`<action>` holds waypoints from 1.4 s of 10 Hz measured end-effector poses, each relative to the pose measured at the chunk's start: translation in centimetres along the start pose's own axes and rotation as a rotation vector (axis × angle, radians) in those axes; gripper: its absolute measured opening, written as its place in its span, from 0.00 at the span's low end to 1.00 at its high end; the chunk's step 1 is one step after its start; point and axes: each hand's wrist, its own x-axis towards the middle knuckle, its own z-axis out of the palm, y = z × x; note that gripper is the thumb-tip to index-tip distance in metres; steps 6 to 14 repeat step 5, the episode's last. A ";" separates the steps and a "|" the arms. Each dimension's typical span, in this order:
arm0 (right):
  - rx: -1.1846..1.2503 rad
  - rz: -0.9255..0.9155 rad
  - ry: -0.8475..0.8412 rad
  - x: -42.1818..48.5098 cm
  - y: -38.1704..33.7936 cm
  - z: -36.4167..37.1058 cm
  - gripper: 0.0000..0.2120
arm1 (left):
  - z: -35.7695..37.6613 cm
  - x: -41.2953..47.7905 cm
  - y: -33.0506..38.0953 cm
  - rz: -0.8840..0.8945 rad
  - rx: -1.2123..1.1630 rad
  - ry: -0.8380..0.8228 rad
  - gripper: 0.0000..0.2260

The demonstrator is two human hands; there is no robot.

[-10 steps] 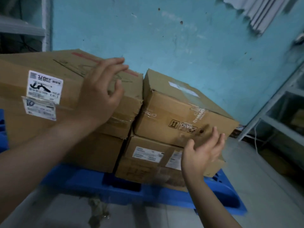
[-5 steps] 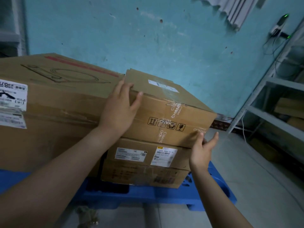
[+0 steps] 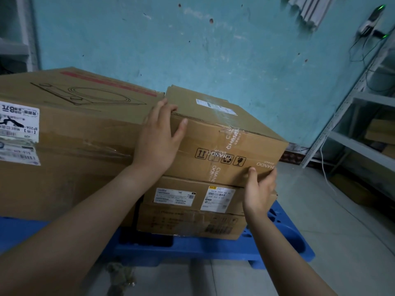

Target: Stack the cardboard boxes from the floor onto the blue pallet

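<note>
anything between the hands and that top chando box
Nothing visible. The left hand rests flat on the top box at its upper left corner; the right hand holds its lower right corner.

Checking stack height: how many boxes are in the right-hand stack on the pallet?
3: the taped top box with the left hand and right hand on it, a middle box with two white labels, a bottom box on the blue pallet. More may hide behind.

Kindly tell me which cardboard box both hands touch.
The CHANDO-printed box atop the two-label box: left hand on its left edge, right hand at its lower-right corner.
</note>
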 end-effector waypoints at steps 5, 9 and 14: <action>0.006 -0.511 0.067 -3.2 -6.2 1.1 0.33 | -0.5 -0.1 0.3 0.110 -0.134 0.121 0.17; 0.006 -0.511 0.067 -3.2 -6.2 1.1 0.33 | -0.5 -0.1 0.3 0.110 -0.134 0.121 0.17; 0.006 -0.511 0.067 -3.2 -6.2 1.1 0.33 | -0.5 -0.1 0.3 0.110 -0.134 0.121 0.17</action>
